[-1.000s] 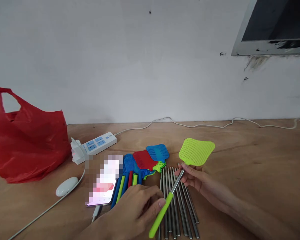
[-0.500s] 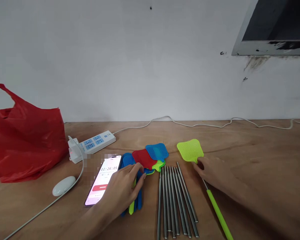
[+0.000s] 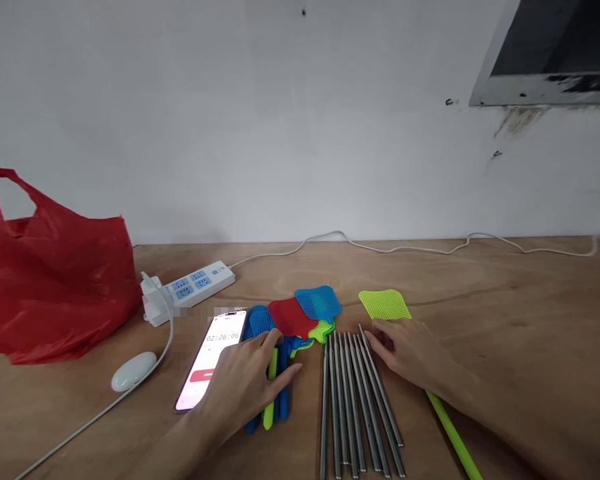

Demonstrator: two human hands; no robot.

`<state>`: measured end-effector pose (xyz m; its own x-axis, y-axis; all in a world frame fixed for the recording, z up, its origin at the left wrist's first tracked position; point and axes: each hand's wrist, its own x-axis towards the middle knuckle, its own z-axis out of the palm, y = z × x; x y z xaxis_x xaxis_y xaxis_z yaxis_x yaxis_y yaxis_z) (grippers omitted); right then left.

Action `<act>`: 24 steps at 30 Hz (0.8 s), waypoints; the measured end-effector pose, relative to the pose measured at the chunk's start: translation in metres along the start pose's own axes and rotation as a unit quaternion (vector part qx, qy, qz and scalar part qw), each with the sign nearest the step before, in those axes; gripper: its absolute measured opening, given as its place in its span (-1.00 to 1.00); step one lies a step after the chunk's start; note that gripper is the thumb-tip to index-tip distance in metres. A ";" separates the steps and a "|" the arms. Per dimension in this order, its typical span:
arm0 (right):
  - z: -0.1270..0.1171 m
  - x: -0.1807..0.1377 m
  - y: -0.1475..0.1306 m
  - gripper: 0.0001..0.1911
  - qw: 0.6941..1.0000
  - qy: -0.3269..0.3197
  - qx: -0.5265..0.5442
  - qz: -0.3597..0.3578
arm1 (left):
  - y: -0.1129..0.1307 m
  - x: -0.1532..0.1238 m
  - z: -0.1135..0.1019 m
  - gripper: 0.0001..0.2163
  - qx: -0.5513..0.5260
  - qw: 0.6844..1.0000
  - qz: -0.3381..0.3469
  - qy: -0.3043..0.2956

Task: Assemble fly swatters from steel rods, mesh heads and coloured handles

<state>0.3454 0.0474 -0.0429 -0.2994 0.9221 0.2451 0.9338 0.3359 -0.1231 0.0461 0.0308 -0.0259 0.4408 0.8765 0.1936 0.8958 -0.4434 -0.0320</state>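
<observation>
Head camera: metal rods (image 3: 356, 407) lower centre, long axis up-frame; right hand (image 3: 410, 350) nearer, half-curled beside top ends, grip I can't tell; left hand (image 3: 245, 370), thumb spread wide, over coloured handles (image 3: 269, 415).

Left hand (image 3: 243, 377) spread over coloured handles (image 3: 269, 415) on a tabletop (image 3: 520, 313); right hand (image 3: 403, 347) across a lime swatter (image 3: 384, 305), beside metal rods (image 3: 347, 407); phone (image 3: 223, 333), power strip (image 3: 200, 283), red bag (image 3: 60, 287) leftward.

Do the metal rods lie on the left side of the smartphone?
No, the metal rods lie to the right of the smartphone, nearer the right hand.
</observation>
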 end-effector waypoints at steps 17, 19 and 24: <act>0.008 -0.008 0.001 -0.69 0.997 0.027 0.068 -0.015 | 0.000 -0.001 0.006 -0.74 -0.087 0.994 0.035 0.053; 0.007 -0.009 0.000 -0.73 0.997 0.023 0.073 -0.015 | 0.001 -0.003 0.008 -0.74 -0.117 0.988 0.053 0.082; 0.005 -0.012 -0.003 -0.85 0.997 0.003 0.071 -0.011 | 0.004 -0.010 0.014 -0.74 -0.223 0.966 0.071 0.114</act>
<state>0.3456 0.0368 -0.0500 -0.3172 0.9135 0.2547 0.8897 0.3796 -0.2535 0.0462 0.0230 -0.0421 0.4885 0.7593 0.4299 0.6911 -0.6375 0.3406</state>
